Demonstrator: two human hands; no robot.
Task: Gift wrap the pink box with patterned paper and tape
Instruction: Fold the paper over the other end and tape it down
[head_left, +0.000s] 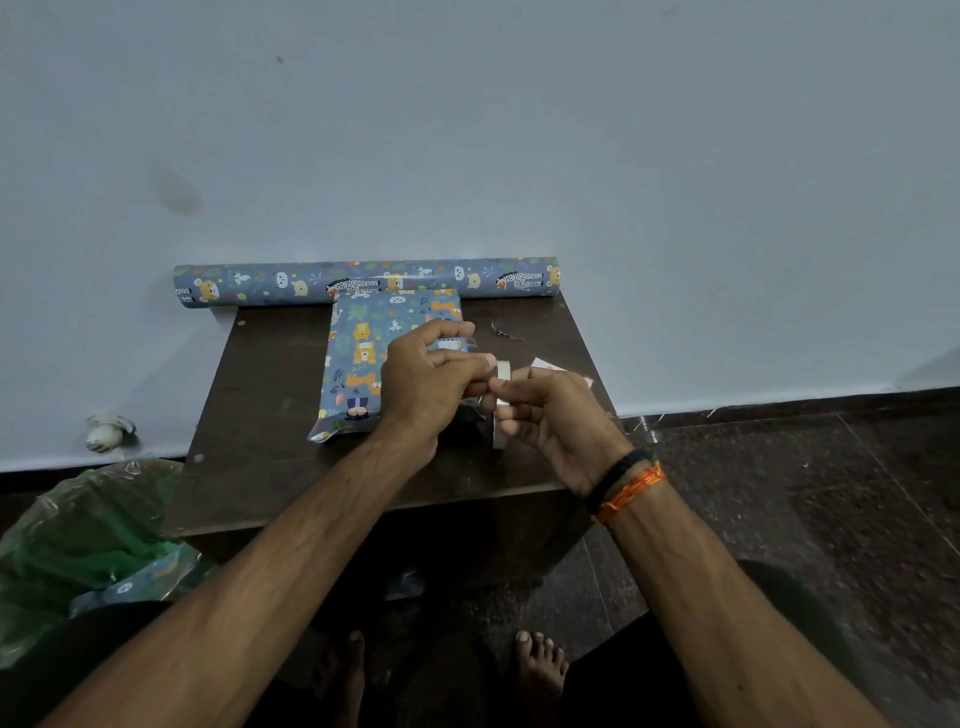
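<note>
The box (358, 358) lies on the small dark wooden table (260, 415), fully covered in blue animal-patterned paper; no pink shows. Just right of it and above the table, my right hand (550, 421) grips a roll of clear tape (501, 410) held upright on edge. My left hand (431, 384) pinches the loose end of the tape (462, 343) and holds it stretched away from the roll. The hands hide the box's near right corner.
A roll of the same patterned paper (363, 283) lies along the table's far edge against the wall. Small scraps (506, 332) lie right of the box. A green plastic bag (78, 545) holding paper offcuts sits on the floor at left.
</note>
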